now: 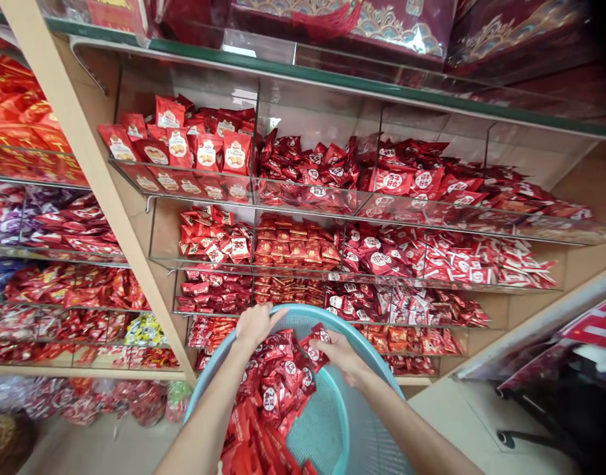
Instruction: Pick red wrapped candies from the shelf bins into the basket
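A large teal mesh basket point(349, 409) stands in front of the shelves at the bottom centre, partly filled with red candy packets point(277, 389). My left hand point(253, 328) rests at the basket's far left rim, its thumb and fingers apart, with no packet in it. Inside the basket on the right, my right hand point(335, 353) is closed on a red packet point(315, 351) with a white round label. A smaller teal rim curves under the packets, and the mesh bottom shows beside them.
Glass shelves point(303, 204) with dividers hold many red packets. Large dark red boxes point(362, 26) stand on the top shelf. A wooden post point(105, 198) separates a left shelf unit. Filled plastic bags point(85, 399) lie below; a wheeled chair base point(525, 439) is at right.
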`<state>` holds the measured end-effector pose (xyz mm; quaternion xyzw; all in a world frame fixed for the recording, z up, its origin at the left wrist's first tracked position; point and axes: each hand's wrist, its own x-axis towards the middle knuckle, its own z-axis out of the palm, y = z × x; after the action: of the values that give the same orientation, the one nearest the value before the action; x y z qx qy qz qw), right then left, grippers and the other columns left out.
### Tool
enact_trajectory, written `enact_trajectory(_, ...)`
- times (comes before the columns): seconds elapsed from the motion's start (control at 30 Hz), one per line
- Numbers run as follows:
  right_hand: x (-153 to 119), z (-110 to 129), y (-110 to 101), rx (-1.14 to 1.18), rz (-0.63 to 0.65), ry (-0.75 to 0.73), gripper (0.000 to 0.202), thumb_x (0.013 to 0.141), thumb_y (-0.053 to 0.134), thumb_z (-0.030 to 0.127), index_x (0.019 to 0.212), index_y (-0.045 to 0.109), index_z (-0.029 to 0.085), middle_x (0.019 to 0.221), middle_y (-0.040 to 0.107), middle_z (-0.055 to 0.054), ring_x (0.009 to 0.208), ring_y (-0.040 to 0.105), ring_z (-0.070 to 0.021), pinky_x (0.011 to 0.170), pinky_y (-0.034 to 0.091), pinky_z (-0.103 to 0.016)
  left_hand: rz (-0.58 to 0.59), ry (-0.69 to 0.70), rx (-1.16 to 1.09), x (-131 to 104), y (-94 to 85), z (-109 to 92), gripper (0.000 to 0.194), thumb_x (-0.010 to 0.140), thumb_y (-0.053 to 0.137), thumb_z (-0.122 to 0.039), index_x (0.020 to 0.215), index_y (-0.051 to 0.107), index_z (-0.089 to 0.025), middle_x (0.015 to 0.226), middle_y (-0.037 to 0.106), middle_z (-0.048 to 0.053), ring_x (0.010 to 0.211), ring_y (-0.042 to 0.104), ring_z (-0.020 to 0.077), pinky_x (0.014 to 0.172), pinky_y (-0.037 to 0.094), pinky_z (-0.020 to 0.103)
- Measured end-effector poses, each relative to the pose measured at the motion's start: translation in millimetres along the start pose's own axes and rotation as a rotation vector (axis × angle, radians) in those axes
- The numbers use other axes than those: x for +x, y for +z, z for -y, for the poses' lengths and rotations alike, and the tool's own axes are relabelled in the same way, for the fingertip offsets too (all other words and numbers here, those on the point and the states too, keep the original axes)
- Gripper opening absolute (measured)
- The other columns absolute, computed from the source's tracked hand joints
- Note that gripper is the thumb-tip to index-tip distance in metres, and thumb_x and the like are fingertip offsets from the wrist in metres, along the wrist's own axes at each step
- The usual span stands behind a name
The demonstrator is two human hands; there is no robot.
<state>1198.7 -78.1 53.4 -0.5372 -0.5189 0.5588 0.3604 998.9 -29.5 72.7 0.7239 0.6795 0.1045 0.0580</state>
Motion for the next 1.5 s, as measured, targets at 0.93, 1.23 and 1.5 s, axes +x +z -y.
enact_trajectory(0.93, 10, -19, 21, -1.04, -0.292, -0.002, 0.029, 0.083, 0.042, 0.042, 0.104, 0.051, 0.024, 0.095, 0.067, -0.007, 0.091, 0.063, -0.0236, 0.07, 0.044, -0.029, -0.036, -0.017, -0.003, -5, 2.2, 8, 0.074, 0.078, 0.01, -0.071, 0.092, 0.061, -0.02, 0.089, 0.067, 0.01, 0.085, 0.062, 0.0241, 0.074, 0.042, 0.031)
enact_trajectory(1.23, -3, -16, 4, -1.145, -0.267, 0.058, 0.039, 0.082, 0.042, 0.046, 0.108, 0.051, 0.017, 0.093, 0.065, -0.013, 0.089, 0.063, -0.0287, 0.07, 0.046, -0.034, -0.029, -0.016, 0.01, -6, -0.3, 6, 0.074, 0.078, 0.011, -0.071, 0.091, 0.062, -0.019, 0.089, 0.067, 0.012, 0.084, 0.062, 0.0237, 0.073, 0.042, 0.031)
enact_trajectory(1.5, -2, -21, 9, -1.158, -0.267, 0.077, 0.036, 0.084, 0.042, 0.043, 0.107, 0.051, 0.018, 0.094, 0.065, -0.013, 0.089, 0.063, -0.0264, 0.072, 0.046, -0.034, -0.035, -0.006, 0.008, -7, -0.2, 7, 0.07, 0.079, 0.013, -0.07, 0.089, 0.061, -0.02, 0.087, 0.068, 0.011, 0.082, 0.063, 0.0242, 0.07, 0.043, 0.031)
